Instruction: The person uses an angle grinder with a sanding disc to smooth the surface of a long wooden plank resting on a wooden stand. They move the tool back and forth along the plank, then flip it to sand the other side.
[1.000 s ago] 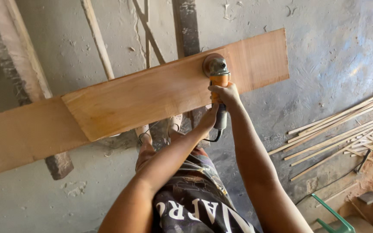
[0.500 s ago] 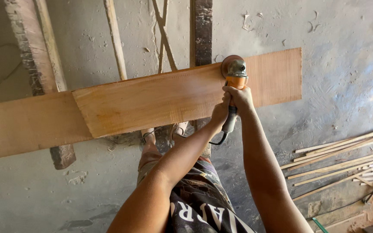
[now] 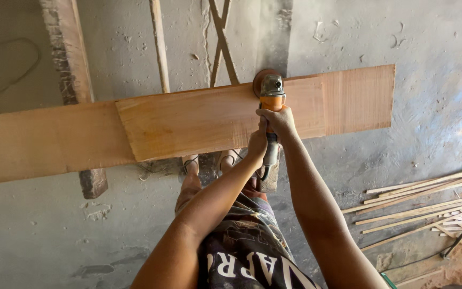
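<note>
Gripping an orange-bodied grinder (image 3: 271,99) with both hands, a person works its disc along the far edge of a long wooden board (image 3: 199,120) that lies across the view, over a dusty concrete floor (image 3: 54,235). The right hand (image 3: 280,120) is wrapped tight around the tool's body just behind the grey head, while the left hand (image 3: 258,143) is closed on the handle below it, so the tool sits between the two fists with its disc beyond the fingers, touching the wood. Compared with a second ago, the grinder sits nearer the board's right end, past the paler, freshly worked stretch, which suggests the pass is moving rightward and that the darker stretch at the right end remains unworked. Both forearms reach straight out from the body, above dark printed shorts (image 3: 252,257). Sandalled feet (image 3: 209,163) show just under the board's near edge. Rough timber posts (image 3: 68,59) stand or lie beyond the plank, and a loose pile of thin wooden strips (image 3: 429,206) lies well apart at the right.
</note>
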